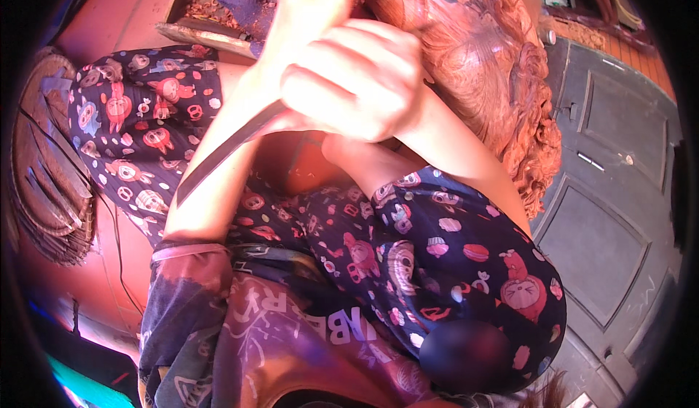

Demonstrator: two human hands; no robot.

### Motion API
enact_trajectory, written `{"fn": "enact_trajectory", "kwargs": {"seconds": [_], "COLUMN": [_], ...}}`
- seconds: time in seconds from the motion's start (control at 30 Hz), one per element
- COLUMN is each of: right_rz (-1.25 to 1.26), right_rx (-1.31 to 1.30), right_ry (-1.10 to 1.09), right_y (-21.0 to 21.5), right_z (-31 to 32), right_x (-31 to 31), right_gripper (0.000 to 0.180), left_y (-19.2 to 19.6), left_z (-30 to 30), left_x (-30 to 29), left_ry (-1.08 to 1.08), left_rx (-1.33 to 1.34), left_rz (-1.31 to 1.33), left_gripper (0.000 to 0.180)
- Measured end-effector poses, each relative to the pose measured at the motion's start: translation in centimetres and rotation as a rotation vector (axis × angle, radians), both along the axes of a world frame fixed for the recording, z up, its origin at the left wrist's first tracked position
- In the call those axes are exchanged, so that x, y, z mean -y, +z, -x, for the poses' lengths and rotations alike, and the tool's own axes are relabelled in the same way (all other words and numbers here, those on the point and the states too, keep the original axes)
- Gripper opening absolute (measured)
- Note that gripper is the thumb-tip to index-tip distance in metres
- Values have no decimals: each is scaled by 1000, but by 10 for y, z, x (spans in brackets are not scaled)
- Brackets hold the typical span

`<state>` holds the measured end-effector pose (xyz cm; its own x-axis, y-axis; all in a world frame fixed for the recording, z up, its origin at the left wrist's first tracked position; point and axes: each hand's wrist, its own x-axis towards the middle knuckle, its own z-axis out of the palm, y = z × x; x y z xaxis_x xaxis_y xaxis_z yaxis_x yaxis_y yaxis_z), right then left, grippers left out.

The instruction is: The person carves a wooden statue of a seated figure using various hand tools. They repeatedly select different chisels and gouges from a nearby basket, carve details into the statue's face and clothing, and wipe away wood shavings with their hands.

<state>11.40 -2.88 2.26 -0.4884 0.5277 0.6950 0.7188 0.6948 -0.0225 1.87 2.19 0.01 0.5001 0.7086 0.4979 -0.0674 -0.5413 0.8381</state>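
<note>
My right hand is closed in a fist around a long, flat, dark tool. The tool's tail slants down to the left across my left forearm; its other end is hidden by my hands. Just beyond, my left hand reaches to the top edge of the view with its fingers bent, and what they hold is hidden. Both hands are at the left side of a large, reddish-brown carved piece of wood with swirling grain and a rough, knobbly right edge.
A wooden tray with shavings and a dark cloth stands beyond my left knee. Several slim tools lie on a round woven tray at the left. A grey panelled door lies at the right. My legs in patterned trousers flank the tiled floor.
</note>
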Motion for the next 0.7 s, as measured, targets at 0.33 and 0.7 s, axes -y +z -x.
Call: {"fn": "enact_trajectory", "kwargs": {"seconds": [0.33,0.7], "right_rz": [-10,-56], "right_rx": [35,44], "right_ry": [-8,-37], "right_y": [-3,-10], "right_z": [-4,-2], "right_x": [4,1], "right_gripper": [12,12], "left_y": [-19,-20], "left_z": [-2,-2], "left_x": [-9,-14], "left_ry": [-8,-50], "left_rx": [-17,-3], "left_rz": [-17,1], "left_gripper": [20,24]}}
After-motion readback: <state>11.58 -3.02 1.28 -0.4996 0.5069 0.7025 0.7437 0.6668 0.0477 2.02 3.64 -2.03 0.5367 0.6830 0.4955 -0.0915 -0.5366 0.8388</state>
